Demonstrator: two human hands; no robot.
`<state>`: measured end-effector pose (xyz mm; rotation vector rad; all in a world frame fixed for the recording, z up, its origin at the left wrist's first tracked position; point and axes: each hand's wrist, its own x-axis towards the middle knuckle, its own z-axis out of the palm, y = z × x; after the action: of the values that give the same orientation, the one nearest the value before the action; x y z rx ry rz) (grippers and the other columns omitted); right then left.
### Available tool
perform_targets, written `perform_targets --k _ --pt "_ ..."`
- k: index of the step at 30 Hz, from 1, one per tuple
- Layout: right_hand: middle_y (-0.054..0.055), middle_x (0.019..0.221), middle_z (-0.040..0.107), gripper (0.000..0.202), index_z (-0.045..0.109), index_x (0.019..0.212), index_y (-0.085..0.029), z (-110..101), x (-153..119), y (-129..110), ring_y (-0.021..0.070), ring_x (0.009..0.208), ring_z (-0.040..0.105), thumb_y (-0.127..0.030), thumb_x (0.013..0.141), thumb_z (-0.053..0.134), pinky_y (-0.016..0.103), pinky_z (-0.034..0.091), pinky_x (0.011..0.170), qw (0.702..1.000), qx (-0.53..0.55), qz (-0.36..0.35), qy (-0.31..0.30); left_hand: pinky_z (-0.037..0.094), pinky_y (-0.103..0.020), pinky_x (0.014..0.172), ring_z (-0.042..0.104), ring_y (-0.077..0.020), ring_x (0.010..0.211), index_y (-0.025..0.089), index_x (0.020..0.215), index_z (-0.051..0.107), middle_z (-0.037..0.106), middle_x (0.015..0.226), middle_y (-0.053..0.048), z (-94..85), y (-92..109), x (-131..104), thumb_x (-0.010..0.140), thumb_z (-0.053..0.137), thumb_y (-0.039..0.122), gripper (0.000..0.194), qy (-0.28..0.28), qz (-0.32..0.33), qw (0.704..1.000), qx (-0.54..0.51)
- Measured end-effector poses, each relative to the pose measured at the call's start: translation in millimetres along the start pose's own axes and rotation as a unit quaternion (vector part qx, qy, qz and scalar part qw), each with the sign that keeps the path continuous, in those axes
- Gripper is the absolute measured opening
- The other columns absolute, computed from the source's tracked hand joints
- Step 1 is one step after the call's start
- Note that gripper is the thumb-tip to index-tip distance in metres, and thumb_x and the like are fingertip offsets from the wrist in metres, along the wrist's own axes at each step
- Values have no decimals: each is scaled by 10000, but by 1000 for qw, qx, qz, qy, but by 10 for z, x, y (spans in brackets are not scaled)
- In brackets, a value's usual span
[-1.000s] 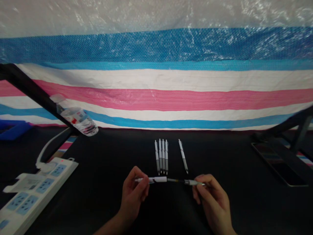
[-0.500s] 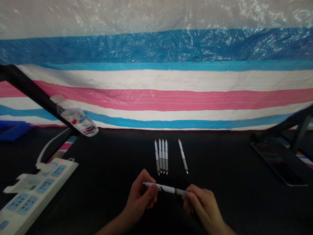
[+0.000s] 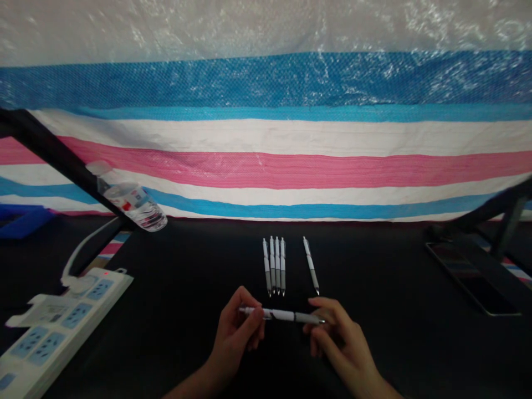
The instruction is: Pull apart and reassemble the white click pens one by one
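Note:
A white and grey pen [image 3: 285, 315] lies nearly level between my hands, its metal tip to the right. My left hand [image 3: 239, 327] pinches its white rear end between thumb and fingers. Around the tip, my right hand [image 3: 338, 338] has its thumb and index finger spread apart, with the tip in the gap between them. Beyond my hands, several similar pens [image 3: 275, 266] lie side by side on the black table [image 3: 187, 277], tips toward me. Another pen [image 3: 311, 265] lies by itself to their right, slightly slanted.
On the left are a white power strip [image 3: 70, 327] with a plugged-in cable and a clear plastic bottle [image 3: 135, 206] by a black bar. A phone [image 3: 471, 277] lies at the right. A striped sheet [image 3: 266, 169] hangs behind, and a blue tray [image 3: 25, 221] is far left.
My right hand has opened its thumb and index finger, uncovering the pen's metal tip. The held pen has shifted slightly up, while my left hand still grips it.

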<state>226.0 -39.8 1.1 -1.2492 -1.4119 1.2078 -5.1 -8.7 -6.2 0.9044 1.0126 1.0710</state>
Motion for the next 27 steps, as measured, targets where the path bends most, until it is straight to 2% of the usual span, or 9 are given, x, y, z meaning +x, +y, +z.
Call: perform_targets --k 2,5,9,12,14,18,22,24,27 --pt "20 707 719 301 635 1010 -214 1 7 -3 144 490 642 -511 999 588 219 465 465 1000 -4 9 15 241 -141 366 383 -56 370 214 828 535 560 500 75 1 2 5 857 739 569 411 4 -2 1000 0" --pt "8 592 669 386 656 804 -205 -18 18 -24 143 478 632 -475 1039 512 224 452 482 998 -53 -14 -23 243 -144 363 376 -57 368 212 819 538 552 494 75 3 18 15 848 739 584 424 1 0 1000 -2" --pt "21 700 729 284 684 1022 -211 -34 25 -65 159 525 666 -463 1017 553 239 489 525 996 -78 -34 -13 243 -145 365 377 -57 373 211 817 547 552 496 71 4 43 18 849 739 582 420 3 1 1000 2" --pt "5 620 656 366 675 814 -208 -28 26 -82 148 523 626 -458 1032 521 232 447 519 992 -114 -38 -24 249 -147 367 372 -57 376 210 819 552 549 497 71 7 69 15 857 733 576 410 -7 -6 1000 6" --pt "-3 563 594 496 625 681 -201 -26 30 -76 136 499 577 -501 1045 472 226 407 497 993 -108 -9 -48 250 -151 369 366 -58 378 209 832 562 547 499 71 12 94 15 857 727 586 412 -16 -4 1000 12" --pt "-41 458 482 628 525 605 -208 -21 53 -31 90 372 391 -702 984 437 200 257 379 990 4 110 -88 259 -156 389 380 -66 407 206 861 580 549 522 65 23 129 25 843 735 603 426 -28 20 999 29" --pt "-40 487 500 632 553 648 -197 6 67 -33 82 386 376 -746 948 465 193 257 396 986 37 133 -91 311 -161 415 400 -67 437 203 862 592 535 570 72 33 107 58 850 772 515 361 -36 17 999 14" --pt "-30 526 535 608 613 714 -181 27 63 -59 89 414 422 -718 963 472 191 289 419 988 12 115 -102 404 -183 474 483 -79 509 190 867 637 585 689 40 44 101 81 834 814 434 303 -34 38 999 5" --pt "-23 562 567 551 679 805 -174 52 54 -93 103 456 473 -652 993 481 195 330 446 988 -25 78 -133 551 -281 724 668 -174 784 181 888 700 686 895 -36 65 126 113 830 826 374 237 -22 70 997 -11"
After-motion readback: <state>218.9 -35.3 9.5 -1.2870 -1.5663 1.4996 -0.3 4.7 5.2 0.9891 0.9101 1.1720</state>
